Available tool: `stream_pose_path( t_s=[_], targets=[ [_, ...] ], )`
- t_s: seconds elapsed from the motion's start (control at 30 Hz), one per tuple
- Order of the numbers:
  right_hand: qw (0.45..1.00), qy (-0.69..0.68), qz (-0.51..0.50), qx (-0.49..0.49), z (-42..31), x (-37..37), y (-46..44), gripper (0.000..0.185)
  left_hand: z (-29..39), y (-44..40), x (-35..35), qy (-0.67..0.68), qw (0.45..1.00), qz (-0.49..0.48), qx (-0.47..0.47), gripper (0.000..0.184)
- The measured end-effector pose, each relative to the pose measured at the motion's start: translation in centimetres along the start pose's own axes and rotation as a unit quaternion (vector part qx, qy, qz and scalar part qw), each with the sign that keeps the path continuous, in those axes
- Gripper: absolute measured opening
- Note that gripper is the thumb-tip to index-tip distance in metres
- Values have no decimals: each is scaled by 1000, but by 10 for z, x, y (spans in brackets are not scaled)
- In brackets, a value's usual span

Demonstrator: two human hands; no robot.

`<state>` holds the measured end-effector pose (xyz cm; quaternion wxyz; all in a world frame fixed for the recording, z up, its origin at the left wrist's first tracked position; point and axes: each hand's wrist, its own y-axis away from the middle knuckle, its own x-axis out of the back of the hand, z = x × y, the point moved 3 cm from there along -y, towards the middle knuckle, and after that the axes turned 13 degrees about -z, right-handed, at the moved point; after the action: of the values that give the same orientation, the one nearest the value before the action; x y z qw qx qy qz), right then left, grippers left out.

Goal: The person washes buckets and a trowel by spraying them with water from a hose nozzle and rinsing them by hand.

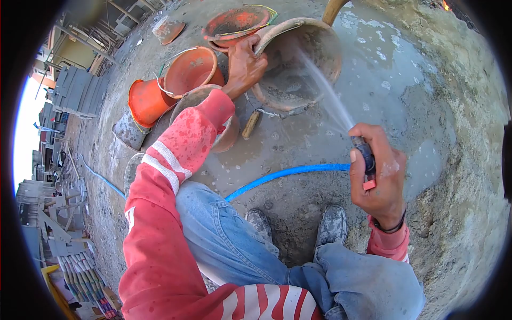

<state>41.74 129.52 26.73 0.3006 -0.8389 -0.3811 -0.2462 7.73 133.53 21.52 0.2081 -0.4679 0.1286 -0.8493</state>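
My left hand (246,66) grips the rim of a muddy bucket (333,50), tipped so that its mouth faces me. In my right hand (380,170) is a dark hose nozzle (362,152) with a red part at its lower end. A water jet (322,85) shoots from the nozzle into the bucket. The blue hose (288,173) runs from my right hand leftward past my legs. Below the bucket, a wooden handle (250,125) lies on the wet ground. A grey-smeared bucket (226,133) stands under my left forearm, partly hidden by the sleeve.
Orange buckets (191,69) stand and lie at the left, with a red-rimmed one (237,24) behind. A small bucket (168,30) lies farther back. Stacked grey blocks (80,90) are at far left. Wet, puddled ground (384,80) spreads to the right; my boots (332,224) stand in mud.
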Motion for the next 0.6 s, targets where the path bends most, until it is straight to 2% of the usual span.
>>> stream_pose_path(
  t_s=[0.13, 0.2, 0.43, 0.53, 0.6],
  targets=[
    [999, -15, -38, 12, -2, -3, -1, 27, 2, 1, 0, -1, 1000, -12, 13, 12],
    [998, -24, -47, 25, -2, -4, -3, 27, -1, 1, -3, -22, 1000, -3, -10, 12],
    [998, -26, -43, 33, 1, -8, -4, 28, -5, 1, -8, -12, 1000, -4, -23, 10],
    [999, -31, -19, 2, 5, -5, -3, 29, -7, 0, -9, -14, 999, 2, -35, 10],
    [999, -18, -34, 39, 3, -7, -4, 28, -6, 1, -9, -39, 999, 1, -37, 10]
  ],
)
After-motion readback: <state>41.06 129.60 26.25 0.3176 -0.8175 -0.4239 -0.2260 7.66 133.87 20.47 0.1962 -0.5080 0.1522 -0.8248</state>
